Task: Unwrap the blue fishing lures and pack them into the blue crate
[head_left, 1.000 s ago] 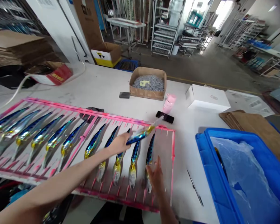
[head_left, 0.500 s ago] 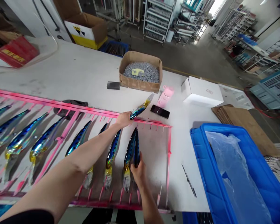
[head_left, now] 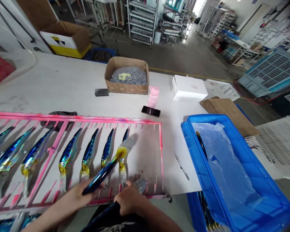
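Note:
My left hand [head_left: 81, 195] is closed around the tail end of a fishing lure [head_left: 106, 170], blue-black with a yellow head and a clear lip, slanting up to the right above the rack. My right hand [head_left: 130, 199] grips a second dark lure [head_left: 103, 215] at the rack's near edge. A clear lip [head_left: 141, 185] shows beside its fingers, and much of that lure's body is hidden or dark against my clothing. Several blue and yellow lures [head_left: 70, 149] lie side by side across the pink-stained rack [head_left: 161, 141]. The held lure partly covers the rightmost one [head_left: 122, 169].
Right of the rack lie a pen [head_left: 182, 167] and a blue crate [head_left: 187, 135] with plastic film. Behind stand a carton of small grey pieces [head_left: 127, 88], a pink bottle [head_left: 153, 96], a phone [head_left: 150, 111] and a white box [head_left: 189, 88].
My left hand has swung its lure from the rack's far edge back toward me. My right hand has drawn its lure off the rack to the near edge. The view has shifted right.

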### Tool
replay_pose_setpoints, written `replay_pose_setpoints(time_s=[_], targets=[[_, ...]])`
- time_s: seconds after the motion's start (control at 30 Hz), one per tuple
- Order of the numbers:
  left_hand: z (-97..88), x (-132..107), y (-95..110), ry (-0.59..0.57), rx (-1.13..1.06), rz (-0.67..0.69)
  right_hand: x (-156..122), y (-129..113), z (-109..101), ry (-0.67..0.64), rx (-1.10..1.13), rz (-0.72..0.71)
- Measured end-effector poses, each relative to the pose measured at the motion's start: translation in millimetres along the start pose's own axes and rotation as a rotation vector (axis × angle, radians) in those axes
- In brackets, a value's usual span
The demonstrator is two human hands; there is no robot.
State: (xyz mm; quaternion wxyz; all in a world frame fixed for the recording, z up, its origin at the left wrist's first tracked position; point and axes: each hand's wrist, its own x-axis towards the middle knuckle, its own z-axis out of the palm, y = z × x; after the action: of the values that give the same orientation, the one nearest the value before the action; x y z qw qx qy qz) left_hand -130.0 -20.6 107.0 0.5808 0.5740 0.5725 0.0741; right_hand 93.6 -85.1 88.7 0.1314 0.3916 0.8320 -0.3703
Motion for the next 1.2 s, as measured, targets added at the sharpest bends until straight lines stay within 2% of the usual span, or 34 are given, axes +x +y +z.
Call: replay_pose_setpoints(time_s=[0.07, 0.1, 0.17, 0.23, 0.33, 0.43, 0.53, 0.6, 0.67, 0.7, 0.77, 0.87, 0.93, 1.03, 1.13, 1.2], targets=[[14.4, -29, -38, 0.045, -0.042, -0.055, 1, -1, -12, 0.063, -0.06, -0.005], [19.2, -39, -48, 0.078, -0.05, -0.091, 1, -3, -21, 0.106, -0.081, -0.019], [24.7, -54, -52, 0.133, -0.044, -0.146, -1, -8, -41, 0.182, -0.131, -0.058], [26.9, -62, -36, 0.155, -0.039, -0.134, -4, -13, -59, 0.263, -0.185, -0.088], [31.3, -64, 0, 0.137, -0.05, -0.093, -12, -18, -79, 0.409, -0.18, -0.124], [44.9, -56, 24, 0.152, -0.108, -0.113, -27, -10, -79, 0.674, -0.022, -0.021], [67.9, -39, 38, 0.096, -0.241, -0.105, -48, 23, -52, 1.095, 0.22, 0.259], [84.8, -26, 49, 0.032, -0.356, -0.082, -71, 59, -22, 1.276, 0.281, 0.511], [100.3, -15, 63, -0.015, -0.43, -0.083, -100, 101, 9, 1.317, 0.282, 0.851], [107.3, -10, 70, -0.042, -0.452, -0.085, -116, 121, 24, 1.32, 0.291, 0.96], [120.3, -1, 87, -0.114, -0.499, -0.07, -146, 155, 48, 1.303, 0.316, 1.091], [142.1, 12, 111, -0.254, -0.589, -0.058, -176, 187, 72, 1.265, 0.396, 1.163], [161.0, 23, 126, -0.301, -0.631, -0.08, -185, 194, 83, 1.267, 0.465, 1.193], [195.3, 43, 146, -0.327, -0.712, -0.103, -192, 188, 97, 1.325, 0.59, 1.241], [229.0, 61, 161, -0.365, -0.788, -0.123, -193, 164, 111, 1.416, 0.723, 1.223], [244.9, 69, 167, -0.378, -0.821, -0.121, -191, 142, 122, 1.467, 0.796, 1.18]])
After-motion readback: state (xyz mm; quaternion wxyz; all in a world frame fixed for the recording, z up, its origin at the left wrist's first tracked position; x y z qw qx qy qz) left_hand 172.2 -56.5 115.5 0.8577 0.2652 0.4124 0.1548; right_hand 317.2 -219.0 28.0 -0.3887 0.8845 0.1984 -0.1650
